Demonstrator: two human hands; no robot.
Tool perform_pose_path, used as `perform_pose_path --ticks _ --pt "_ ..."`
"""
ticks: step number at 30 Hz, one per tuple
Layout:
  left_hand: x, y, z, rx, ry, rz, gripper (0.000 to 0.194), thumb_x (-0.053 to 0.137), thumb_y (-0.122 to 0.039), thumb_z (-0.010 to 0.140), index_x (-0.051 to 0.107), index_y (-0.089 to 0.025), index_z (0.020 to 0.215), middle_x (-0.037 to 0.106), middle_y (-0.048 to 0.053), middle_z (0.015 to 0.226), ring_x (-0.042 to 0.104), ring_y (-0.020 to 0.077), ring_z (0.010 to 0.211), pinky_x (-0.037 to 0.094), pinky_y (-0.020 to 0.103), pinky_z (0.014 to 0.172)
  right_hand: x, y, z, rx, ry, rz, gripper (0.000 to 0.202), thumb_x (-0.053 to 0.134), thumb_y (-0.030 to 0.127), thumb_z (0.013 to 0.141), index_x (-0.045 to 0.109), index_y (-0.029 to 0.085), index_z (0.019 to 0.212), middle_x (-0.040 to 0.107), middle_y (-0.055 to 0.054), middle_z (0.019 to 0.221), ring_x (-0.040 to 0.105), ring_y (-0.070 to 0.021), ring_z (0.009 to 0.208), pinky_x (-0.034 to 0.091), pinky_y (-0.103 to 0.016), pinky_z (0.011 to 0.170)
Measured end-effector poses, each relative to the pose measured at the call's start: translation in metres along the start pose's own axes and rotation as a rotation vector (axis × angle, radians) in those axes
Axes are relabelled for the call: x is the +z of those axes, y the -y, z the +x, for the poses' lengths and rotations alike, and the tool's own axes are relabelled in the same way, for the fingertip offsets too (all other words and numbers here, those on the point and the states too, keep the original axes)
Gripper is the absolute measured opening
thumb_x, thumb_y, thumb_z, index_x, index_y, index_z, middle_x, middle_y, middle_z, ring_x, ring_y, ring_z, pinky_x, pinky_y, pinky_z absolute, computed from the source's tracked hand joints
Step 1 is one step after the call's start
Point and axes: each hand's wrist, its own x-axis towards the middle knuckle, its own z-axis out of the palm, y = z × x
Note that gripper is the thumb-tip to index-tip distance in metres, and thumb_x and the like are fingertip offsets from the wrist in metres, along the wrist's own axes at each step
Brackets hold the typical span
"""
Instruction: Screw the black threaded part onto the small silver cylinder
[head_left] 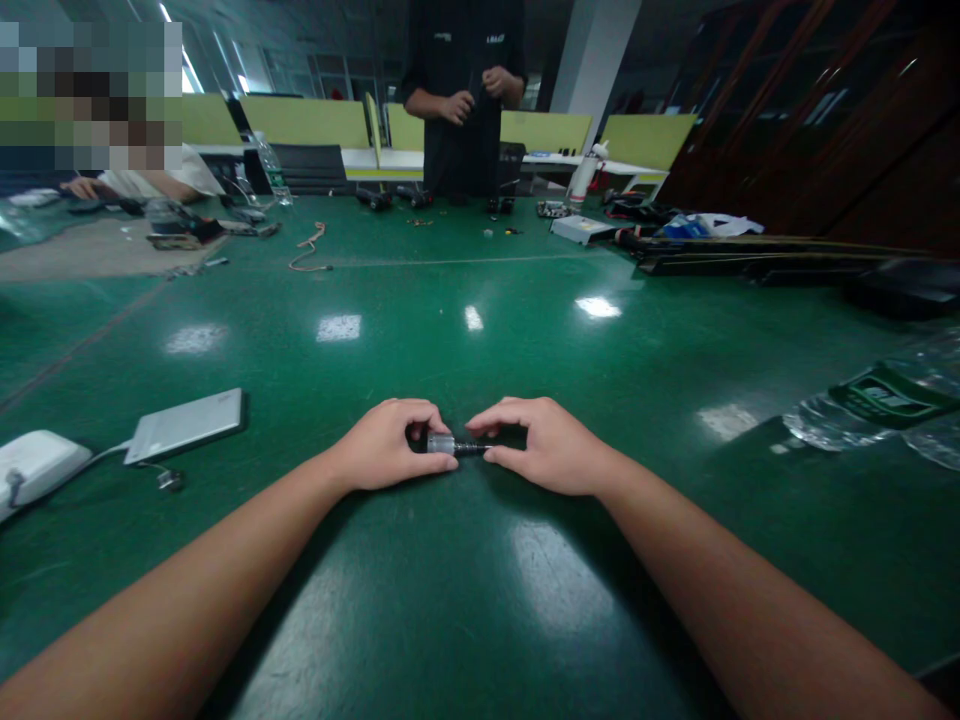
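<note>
A small part with a grey metal-looking cylinder (440,443) and a thin dark ribbed shaft (470,449) lies level just over or on the green table in the middle of the head view. My left hand (394,445) pinches the grey cylinder between thumb and fingers from the left. From the right, my right hand (544,445) curls thumb and fingers around the free end of the shaft. The shaft's tip is partly hidden by those fingers. Whether the part touches the tabletop I cannot tell.
A flat silver device (186,427) is cabled to a white box (41,465) at left. Clear plastic bottles (862,410) lie at right. Dark flat strips (750,255) and a grey box (581,230) are farther back. A person (465,100) stands across the table; another sits far left.
</note>
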Motion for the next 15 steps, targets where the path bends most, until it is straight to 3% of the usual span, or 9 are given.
perform_pose_path --ticks 4,15 --pt "0.001 -0.001 0.001 -0.012 0.004 -0.009 0.027 0.076 -0.042 0.075 0.070 -0.018 0.085 0.063 -0.001 0.074 0.055 0.0141 0.067 0.037 0.025 0.062 0.000 -0.002 0.000 -0.033 -0.039 -0.020 0.031 0.067 0.010 0.075 0.072 0.019 0.104 0.073 -0.005 0.098 0.065 -0.0170 0.089 0.050 -0.032 0.085" --pt "0.003 0.000 -0.001 0.015 -0.020 0.014 0.032 0.079 -0.037 0.071 0.067 -0.020 0.095 0.066 -0.001 0.082 0.056 0.0144 0.070 0.040 0.026 0.066 0.011 0.000 0.006 -0.032 0.037 -0.128 0.017 0.070 0.024 0.080 0.075 0.017 0.096 0.069 -0.004 0.083 0.060 -0.0158 0.078 0.045 -0.028 0.073"
